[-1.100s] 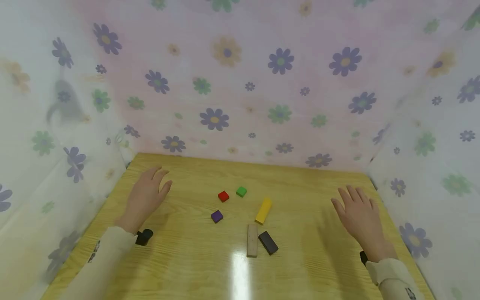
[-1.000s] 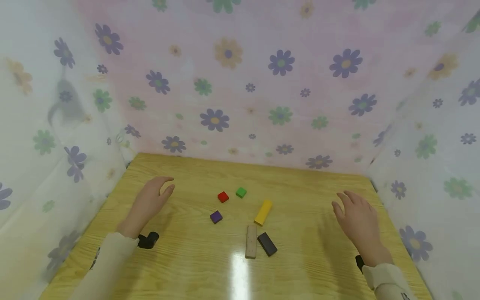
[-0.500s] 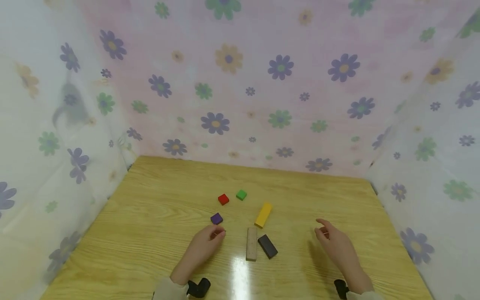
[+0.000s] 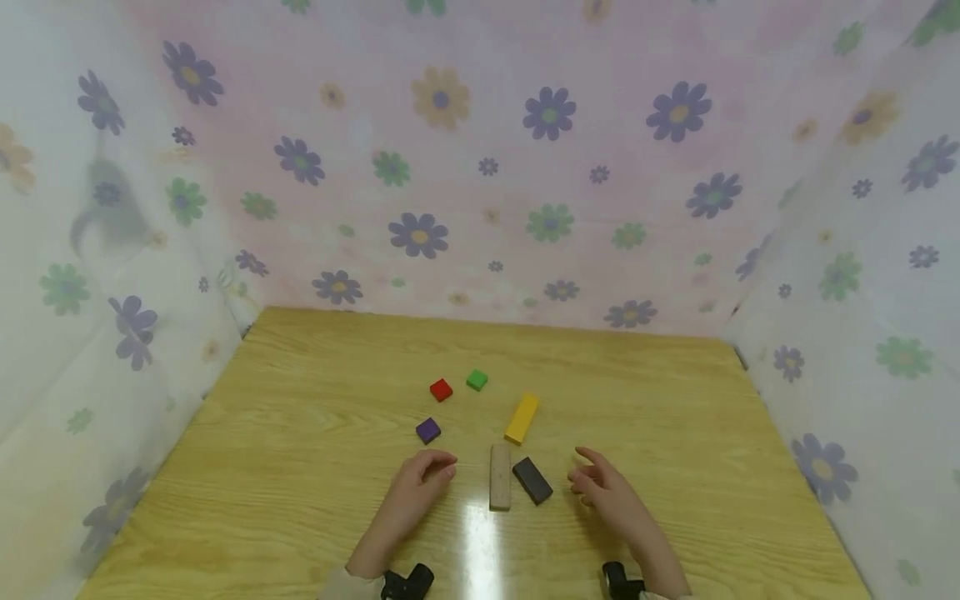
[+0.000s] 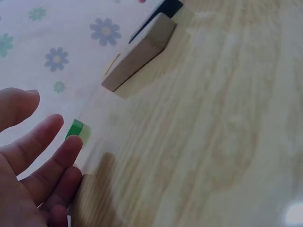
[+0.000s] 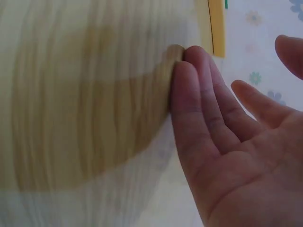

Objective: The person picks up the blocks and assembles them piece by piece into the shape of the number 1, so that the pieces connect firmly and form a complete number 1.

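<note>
My left hand (image 4: 414,493) is low over the table, just left of a plain wooden block (image 4: 499,478) and below a small purple block (image 4: 428,431). Nothing is in its fingers, which are loosely bent with the thumb apart in the left wrist view. On the other side, my right hand (image 4: 609,497) is close to the right of a black block (image 4: 532,481), its relaxed fingers holding nothing. Beyond the wooden block lies a long yellow block (image 4: 522,418). Small red (image 4: 441,390) and green blocks (image 4: 477,380) lie farther back.
The wood-grain table (image 4: 337,367) is bounded by a flowered cloth at the back (image 4: 480,192) and on both sides. Black wrist cameras (image 4: 408,582) sit at both wrists. A bright light reflection lies on the table between the hands.
Both hands have come in from the table's sides toward the blocks. Over the last half second the right hand has moved farther left, while the left stayed nearly in place. The blocks lie as before.
</note>
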Motion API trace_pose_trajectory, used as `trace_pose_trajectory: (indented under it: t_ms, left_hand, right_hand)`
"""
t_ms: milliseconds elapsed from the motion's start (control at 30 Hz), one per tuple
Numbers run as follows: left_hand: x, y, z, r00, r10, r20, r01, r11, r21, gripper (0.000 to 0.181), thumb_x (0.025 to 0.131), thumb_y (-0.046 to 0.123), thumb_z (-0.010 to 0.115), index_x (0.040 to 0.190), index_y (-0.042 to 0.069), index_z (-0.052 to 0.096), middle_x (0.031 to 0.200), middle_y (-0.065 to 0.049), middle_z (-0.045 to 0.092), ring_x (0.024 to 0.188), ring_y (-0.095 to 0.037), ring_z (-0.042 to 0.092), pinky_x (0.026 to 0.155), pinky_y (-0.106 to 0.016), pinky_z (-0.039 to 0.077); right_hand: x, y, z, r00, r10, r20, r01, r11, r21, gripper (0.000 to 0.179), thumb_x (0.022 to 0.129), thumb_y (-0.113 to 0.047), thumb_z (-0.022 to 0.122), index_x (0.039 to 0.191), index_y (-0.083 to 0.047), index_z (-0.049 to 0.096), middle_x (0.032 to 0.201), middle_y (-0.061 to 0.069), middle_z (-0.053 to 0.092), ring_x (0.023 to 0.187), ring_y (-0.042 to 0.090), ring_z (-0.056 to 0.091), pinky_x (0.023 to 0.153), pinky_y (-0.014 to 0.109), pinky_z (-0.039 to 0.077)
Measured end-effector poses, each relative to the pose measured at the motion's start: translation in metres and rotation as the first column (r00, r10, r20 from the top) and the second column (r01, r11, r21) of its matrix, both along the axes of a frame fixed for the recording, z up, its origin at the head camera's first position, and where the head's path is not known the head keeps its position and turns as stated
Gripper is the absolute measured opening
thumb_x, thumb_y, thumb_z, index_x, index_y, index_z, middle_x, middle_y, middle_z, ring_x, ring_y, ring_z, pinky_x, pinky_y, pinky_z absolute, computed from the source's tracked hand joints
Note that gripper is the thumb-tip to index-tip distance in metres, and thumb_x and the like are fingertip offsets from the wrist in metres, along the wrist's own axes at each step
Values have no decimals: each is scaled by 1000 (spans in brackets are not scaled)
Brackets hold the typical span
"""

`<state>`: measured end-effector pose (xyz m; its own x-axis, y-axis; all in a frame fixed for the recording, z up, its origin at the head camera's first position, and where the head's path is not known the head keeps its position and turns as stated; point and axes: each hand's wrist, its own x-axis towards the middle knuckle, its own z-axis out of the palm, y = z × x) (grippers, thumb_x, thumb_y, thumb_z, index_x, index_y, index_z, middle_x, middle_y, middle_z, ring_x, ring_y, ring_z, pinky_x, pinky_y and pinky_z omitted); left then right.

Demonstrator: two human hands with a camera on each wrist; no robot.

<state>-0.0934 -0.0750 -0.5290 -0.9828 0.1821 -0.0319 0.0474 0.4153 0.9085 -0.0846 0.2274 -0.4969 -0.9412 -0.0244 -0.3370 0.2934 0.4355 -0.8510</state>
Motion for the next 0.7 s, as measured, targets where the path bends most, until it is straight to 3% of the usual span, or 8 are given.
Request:
trace_pose_trajectory:
  t_ms: [167,333,567,700]
  left_hand:
    - [2,12,-7,996,63,-70,-70,991,-111,20,85,39,57,101,29,61,102,17,56,102,-16,41,83,-45,15]
    - [10,31,-7,993,49,-107,-71,974,-215,31,82,45,58,106,26,58,98,16,54,96,-14,38,78,-42,14]
    - [8,56,-3,990,37,-133,-85,926,-368,62,73,63,55,117,20,52,93,11,46,92,-16,35,74,-43,19]
    - [4,64,-4,989,28,-147,-92,889,-449,77,67,74,49,120,18,49,96,6,44,89,-16,34,73,-43,21]
  right_hand:
    - [-1,-24,-4,999,17,-47,-14,998,55,52,88,-29,55,133,-11,38,96,4,56,79,16,55,66,31,43]
    - [-1,-39,-7,993,79,-93,-60,980,189,56,86,-34,58,132,-9,39,87,-1,54,72,12,51,58,28,41]
    - [-4,-47,-6,982,141,-128,-88,933,348,70,78,-44,64,134,-10,39,77,-1,48,63,13,44,53,28,35]
    - [-5,-54,-6,975,176,-138,-110,914,391,79,73,-50,66,135,-9,37,92,4,56,77,17,51,64,35,41]
